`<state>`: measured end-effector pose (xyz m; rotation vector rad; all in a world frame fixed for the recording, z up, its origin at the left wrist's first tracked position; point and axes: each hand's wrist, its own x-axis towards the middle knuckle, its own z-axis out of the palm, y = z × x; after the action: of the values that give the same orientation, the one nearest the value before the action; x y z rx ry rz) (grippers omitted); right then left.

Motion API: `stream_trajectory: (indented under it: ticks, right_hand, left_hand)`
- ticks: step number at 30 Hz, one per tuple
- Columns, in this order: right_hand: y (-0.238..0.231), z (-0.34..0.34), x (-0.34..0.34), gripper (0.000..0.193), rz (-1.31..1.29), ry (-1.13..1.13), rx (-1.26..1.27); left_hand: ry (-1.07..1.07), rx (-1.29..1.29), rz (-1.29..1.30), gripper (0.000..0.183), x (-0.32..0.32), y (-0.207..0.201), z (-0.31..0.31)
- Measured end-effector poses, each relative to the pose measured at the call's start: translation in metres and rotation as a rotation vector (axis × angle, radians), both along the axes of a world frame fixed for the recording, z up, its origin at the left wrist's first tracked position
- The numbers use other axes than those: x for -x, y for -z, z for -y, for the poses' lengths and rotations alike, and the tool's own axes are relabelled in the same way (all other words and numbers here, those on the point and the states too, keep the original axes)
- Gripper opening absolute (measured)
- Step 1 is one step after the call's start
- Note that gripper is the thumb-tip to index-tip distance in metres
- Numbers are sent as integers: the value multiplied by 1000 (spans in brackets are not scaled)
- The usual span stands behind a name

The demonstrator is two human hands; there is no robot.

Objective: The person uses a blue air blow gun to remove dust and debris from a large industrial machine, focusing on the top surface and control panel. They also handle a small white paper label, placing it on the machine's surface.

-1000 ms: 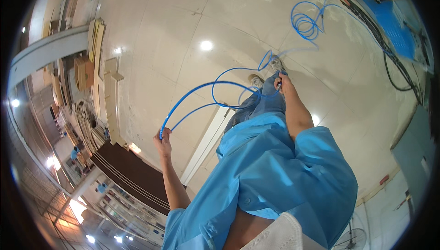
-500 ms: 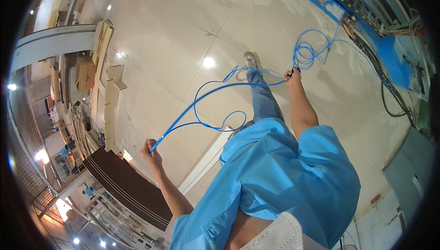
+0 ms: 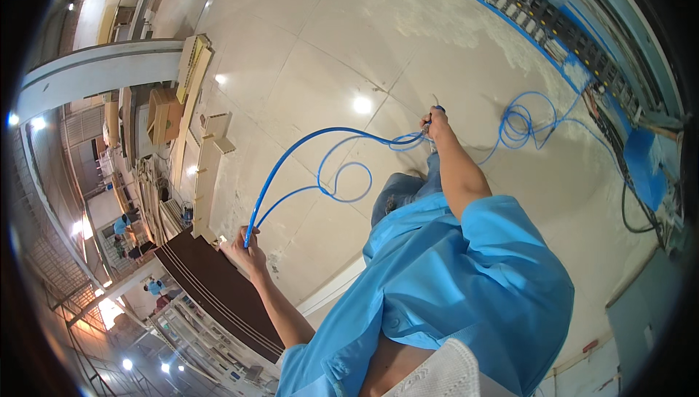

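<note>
Floor tiles [image 3: 313, 69], pale and scuffed, spread out below both hands. Nearest, the left hand [image 3: 247, 255] is closed, thumb and fingers pinched round the blue hose [image 3: 331, 130], two strands of which leave that grip. Ahead and to its right, the right hand [image 3: 435, 128] curls shut round a small dark fitting [image 3: 438, 109] with a thin tip poking out beyond it — I cannot tell its exact kind. Between the hands the hose arches in a wide bow, a slack loop lying inside it. The step in hand seems to be managing that slack; the next move, I judge, calls for firm grips and strands kept from crossing. To the right of the right hand sits a loose coil [image 3: 517, 126] on the floor — and farther that way, a machine [image 3: 539, 22]. Beyond the left hand are a dark brown board [image 3: 211, 288] and planks [image 3: 191, 77].
</note>
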<state>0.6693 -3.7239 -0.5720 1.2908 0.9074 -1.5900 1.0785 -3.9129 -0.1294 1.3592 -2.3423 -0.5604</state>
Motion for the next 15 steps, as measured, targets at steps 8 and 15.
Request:
stream_trajectory:
  ticks: [8,15]
  right_hand:
    - [1,65,52,43,-6,199,-134]
    - [32,116,106,31,-39,65,-11]
  left_hand:
    - [-89,-47,17,43,29,12,70]
    - [-46,-128,-92,49,83,58,194]
